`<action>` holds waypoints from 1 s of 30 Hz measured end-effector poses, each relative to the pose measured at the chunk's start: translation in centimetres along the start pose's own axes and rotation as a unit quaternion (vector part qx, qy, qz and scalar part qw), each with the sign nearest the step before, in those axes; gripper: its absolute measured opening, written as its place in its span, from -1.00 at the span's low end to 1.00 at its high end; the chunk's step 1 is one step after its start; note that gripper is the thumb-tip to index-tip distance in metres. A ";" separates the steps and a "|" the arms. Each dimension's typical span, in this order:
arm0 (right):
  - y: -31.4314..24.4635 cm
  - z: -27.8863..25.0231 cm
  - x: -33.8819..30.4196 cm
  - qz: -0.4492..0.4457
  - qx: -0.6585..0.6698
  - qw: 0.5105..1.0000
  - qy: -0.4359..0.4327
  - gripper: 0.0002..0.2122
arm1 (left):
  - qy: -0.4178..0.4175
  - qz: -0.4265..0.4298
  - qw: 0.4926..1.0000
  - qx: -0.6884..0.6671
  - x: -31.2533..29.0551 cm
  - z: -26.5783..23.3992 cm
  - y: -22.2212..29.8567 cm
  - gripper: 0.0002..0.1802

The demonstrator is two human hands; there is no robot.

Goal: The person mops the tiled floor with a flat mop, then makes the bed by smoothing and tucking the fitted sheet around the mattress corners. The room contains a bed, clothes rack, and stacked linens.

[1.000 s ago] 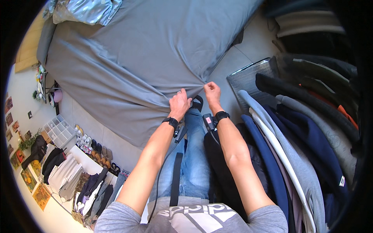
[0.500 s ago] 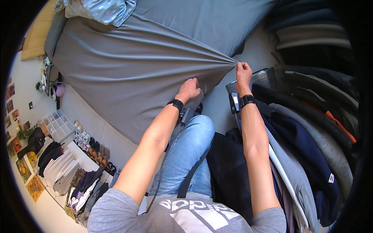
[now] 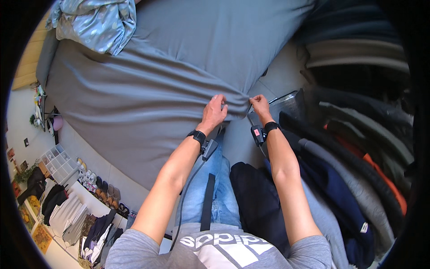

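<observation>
A grey bed sheet (image 3: 116,103) covers the bed, with long folds drawn toward its near right corner. My right hand (image 3: 260,107) pinches the sheet at that corner, fingers and thumb closed on the cloth. Just left of it, my left hand (image 3: 213,114) is over the folds, its thumb apart from the fingers, which bend a little toward the sheet. Each wrist carries a black strap with a small cabled device. Where the cloth turns under near my knees, my forearms partly hide it.
Clothes (image 3: 331,179) hang in a dense row at my right. A blue patterned bedding bundle (image 3: 96,24) lies at the bed's far left. Shoes (image 3: 107,190), a white compartment organizer (image 3: 59,163) and folded clothes (image 3: 67,215) stand at the left. Behind my right hand is a dark, shiny flat-topped object (image 3: 286,105).
My right hand has come down and left with the sheet corner, toward my left hand. The taut folds have slackened. The view has shifted, and my knee is lower.
</observation>
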State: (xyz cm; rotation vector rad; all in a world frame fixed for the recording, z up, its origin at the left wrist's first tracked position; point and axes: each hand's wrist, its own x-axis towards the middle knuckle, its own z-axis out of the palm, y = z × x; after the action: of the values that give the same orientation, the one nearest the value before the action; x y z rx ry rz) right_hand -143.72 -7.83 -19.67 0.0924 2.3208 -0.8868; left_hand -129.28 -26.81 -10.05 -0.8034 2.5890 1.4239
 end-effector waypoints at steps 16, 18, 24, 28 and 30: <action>-8.0 -0.1 7.4 0.037 -0.033 0.999 0.016 -0.76 | -0.109 -0.096 0.972 0.182 11.0 2.7 3.8 -0.64; -8.1 -0.2 7.8 0.036 -0.029 0.999 0.010 -0.76 | -0.104 -0.096 0.971 0.193 11.6 3.3 3.7 -0.69; -8.8 -1.6 7.8 0.042 -0.012 0.998 -0.047 -0.74 | -0.092 -0.123 0.973 0.170 13.2 4.2 3.4 -0.86; -8.8 -2.9 7.7 0.078 0.077 0.987 -0.118 -0.78 | -0.104 -0.164 0.968 0.159 13.6 4.3 3.9 -0.88; -8.8 -2.9 7.5 0.099 0.074 0.984 -0.126 -0.79 | -0.120 -0.209 0.959 0.149 13.7 4.3 4.4 -0.78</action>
State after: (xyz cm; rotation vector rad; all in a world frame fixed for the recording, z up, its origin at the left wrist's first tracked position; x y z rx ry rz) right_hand -153.74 -14.01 -17.42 0.2540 1.9724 -0.9133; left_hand -143.96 -26.97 -13.39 -0.9836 2.2029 0.9220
